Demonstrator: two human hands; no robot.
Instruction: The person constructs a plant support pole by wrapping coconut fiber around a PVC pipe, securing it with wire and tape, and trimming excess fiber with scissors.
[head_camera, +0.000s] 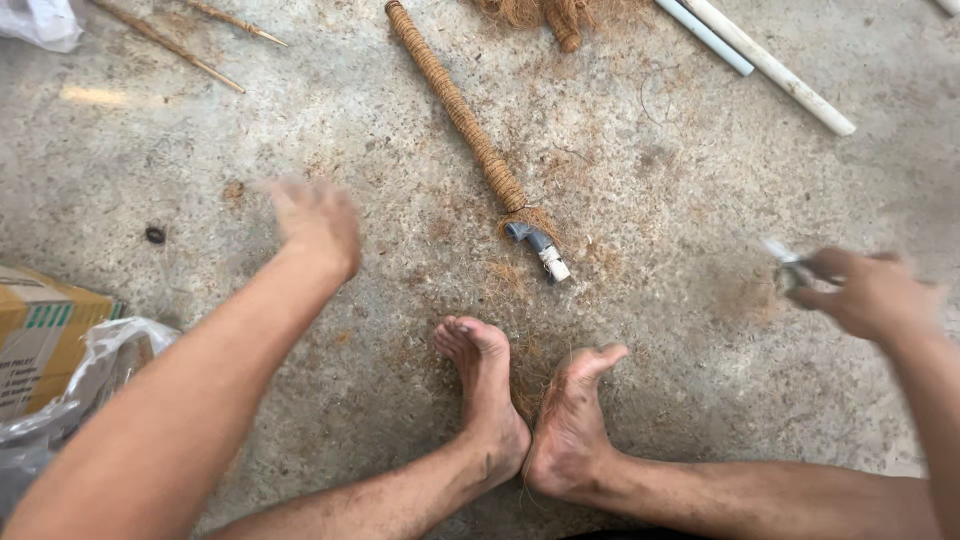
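The rope-wrapped pole (458, 112) lies on the concrete floor (680, 200) with its bare grey and white pipe end (538, 250) pointing toward the person's bare feet (525, 420). Left of that pipe end, the left hand (318, 225) hovers over the floor with nothing in it, too blurred to tell how the fingers stand. Well to the right of the pole, the right hand (865, 292) is closed around a small blurred tool (787, 265), and two white pipes (760, 60) lie beyond it.
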